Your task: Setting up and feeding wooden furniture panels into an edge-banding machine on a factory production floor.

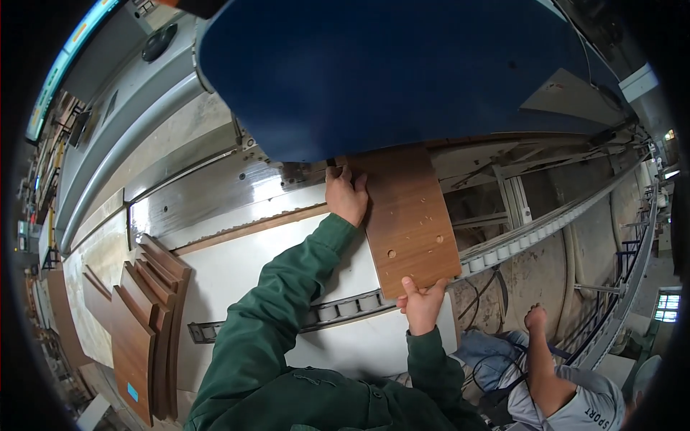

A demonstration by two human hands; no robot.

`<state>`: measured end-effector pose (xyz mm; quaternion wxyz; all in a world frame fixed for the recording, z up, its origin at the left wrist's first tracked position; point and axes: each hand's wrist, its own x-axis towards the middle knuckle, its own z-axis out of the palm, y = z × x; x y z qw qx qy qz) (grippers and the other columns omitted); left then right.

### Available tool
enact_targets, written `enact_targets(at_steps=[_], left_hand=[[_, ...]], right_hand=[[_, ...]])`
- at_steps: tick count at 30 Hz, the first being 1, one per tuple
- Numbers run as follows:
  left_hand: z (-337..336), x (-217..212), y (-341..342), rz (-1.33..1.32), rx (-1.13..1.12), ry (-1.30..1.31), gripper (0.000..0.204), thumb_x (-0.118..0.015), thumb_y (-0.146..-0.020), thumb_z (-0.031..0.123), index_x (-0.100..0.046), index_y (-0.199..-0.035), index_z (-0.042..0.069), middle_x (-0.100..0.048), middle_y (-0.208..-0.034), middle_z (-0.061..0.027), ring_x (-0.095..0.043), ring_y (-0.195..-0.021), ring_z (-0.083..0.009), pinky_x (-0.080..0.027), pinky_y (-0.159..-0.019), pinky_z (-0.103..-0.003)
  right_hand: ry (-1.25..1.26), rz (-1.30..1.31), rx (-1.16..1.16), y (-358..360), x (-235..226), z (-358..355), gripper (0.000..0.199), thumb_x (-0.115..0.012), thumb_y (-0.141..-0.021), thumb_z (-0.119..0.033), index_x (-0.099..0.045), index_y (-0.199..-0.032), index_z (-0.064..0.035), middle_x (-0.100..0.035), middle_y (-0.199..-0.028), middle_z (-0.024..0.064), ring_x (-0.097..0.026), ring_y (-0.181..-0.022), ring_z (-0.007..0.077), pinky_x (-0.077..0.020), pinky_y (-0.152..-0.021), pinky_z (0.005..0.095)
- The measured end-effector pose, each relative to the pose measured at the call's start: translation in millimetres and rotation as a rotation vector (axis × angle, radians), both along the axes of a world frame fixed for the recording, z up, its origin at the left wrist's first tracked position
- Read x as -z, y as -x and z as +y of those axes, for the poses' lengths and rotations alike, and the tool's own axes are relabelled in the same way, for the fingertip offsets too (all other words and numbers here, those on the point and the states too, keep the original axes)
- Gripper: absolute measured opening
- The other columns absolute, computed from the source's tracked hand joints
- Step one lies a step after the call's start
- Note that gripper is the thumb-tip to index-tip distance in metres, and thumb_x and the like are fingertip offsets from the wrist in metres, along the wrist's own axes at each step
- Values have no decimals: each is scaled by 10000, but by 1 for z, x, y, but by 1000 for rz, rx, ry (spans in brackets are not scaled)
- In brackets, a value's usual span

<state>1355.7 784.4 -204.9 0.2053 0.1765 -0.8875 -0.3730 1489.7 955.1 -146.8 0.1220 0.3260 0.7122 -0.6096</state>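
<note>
The board [411, 215] is a flat rectangle with brown wood grain, with two bigger round holes and several small ones in its face. It lies slantwise in front of me, across the roller track [348, 309], and its far end reaches the lower edge of the blue cover [388, 79], which is smooth and curved. My right hand [424, 305] is pinching the near edge, with the thumb on top. My left hand [346, 194] is at the left edge near the far end, its fingers bent; I cannot tell if it grips. Under my green cloth sleeve [277, 287] is the white, smooth counter [244, 258]. Beyond it is a shiny metal plate [208, 197]. On my left, brown panels [147, 316] lean in an uneven fan, one with a small blue sticker [132, 391]. On my right is a co-worker's bare forearm [544, 359].
</note>
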Motion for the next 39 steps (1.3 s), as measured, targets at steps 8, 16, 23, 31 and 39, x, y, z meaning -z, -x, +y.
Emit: enact_targets(at_steps=[8,16,23,31,39], left_hand=[[50,5,30,95,7,57,341,-574,-740,157,-538,-994,-66,-448,-1054,-329,-492,-898,-432,-434,-767,-412],[103,-5,61,-14,51,-105,263,-551,-732,133,-557,-937,-31,-427,-1113,-327,-466,-983,-431,-429,-811,-419],[139,-4,86,-160,94,-126,220,-601,-686,150,-615,-846,0,-503,-1022,-267,-515,-911,-380,-431,-819,-412],[159,-41,25,36,224,-278,590,-610,-713,172,-371,-1211,-35,-343,-1218,-257,-431,-1050,-355,-377,-892,-387],[-41,-35,-377,189,7,225,614,-707,-665,223,-447,-1209,109,-342,-1186,-178,-353,-1088,-320,-356,-884,-415]], right_hand=[[1,22,-45,29,-5,48,688,-592,-765,-60,-108,-1238,58,-539,-629,71,-503,-417,111,-356,-324,200],[-2,104,-76,62,1,102,532,-601,-753,-24,-236,-1139,17,-544,-660,115,-503,-403,143,-358,-306,240],[-131,74,-44,91,15,141,349,-627,-724,-21,-413,-999,1,-552,-671,90,-492,-379,145,-332,-283,233],[-149,148,-35,136,49,214,168,-661,-731,-134,-565,-837,-46,-546,-583,31,-461,-391,117,-333,-313,221],[-674,868,-103,95,36,123,365,-625,-778,-162,-514,-1081,8,-572,-978,114,-555,-825,209,-456,-726,291]])
